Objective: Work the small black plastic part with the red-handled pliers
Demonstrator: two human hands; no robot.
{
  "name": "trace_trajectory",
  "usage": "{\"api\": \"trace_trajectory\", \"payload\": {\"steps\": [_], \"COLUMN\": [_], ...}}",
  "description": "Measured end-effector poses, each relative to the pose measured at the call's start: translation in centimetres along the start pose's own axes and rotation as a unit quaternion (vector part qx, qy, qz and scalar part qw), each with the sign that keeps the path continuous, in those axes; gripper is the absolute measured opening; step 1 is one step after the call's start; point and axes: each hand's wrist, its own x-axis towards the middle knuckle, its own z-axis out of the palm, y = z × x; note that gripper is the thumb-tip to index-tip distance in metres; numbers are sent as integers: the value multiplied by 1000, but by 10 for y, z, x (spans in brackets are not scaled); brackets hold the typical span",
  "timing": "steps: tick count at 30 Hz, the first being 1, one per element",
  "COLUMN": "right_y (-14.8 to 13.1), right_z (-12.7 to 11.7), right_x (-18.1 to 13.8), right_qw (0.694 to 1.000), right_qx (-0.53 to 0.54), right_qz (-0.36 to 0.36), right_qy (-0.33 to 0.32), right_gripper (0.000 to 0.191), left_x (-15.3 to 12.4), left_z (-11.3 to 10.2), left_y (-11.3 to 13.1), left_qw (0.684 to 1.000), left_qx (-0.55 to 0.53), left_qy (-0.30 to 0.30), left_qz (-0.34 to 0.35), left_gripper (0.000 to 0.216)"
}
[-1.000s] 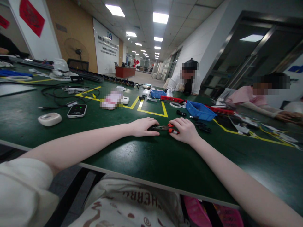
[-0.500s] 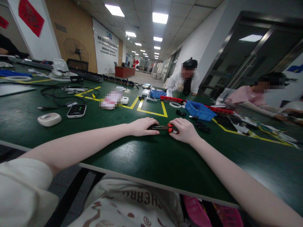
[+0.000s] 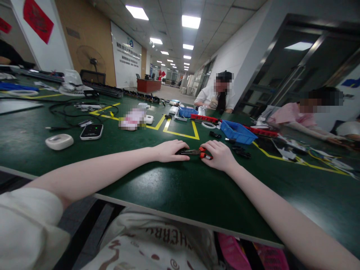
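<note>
Hardly any change — the right hand (image 3: 219, 154) still grips the pliers (image 3: 194, 152), whose nose reaches between the left hand's (image 3: 169, 150) fingers and thumb — work seems steady; left grip I cannot tell

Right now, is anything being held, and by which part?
The right hand holds the pliers by their red handles. The left hand seems to hold a black thing; by which part is hidden.
</note>
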Motion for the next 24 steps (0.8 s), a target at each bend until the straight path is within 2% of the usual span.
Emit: {"api": "trace_trajectory", "payload": {"steps": [24], "right_y": [1], "right_z": [2], "right_x": [0], "right_qw": [1000], "right_qx": [21], "right_qz": [2], "right_qy": [-7], "right_gripper": [25], "left_x": [0], "left_z": [0], "left_y": [-1], "left_qw": [1000], "left_qx": [12], "left_qy": [-7], "left_qz": [10], "left_gripper": [51]}}
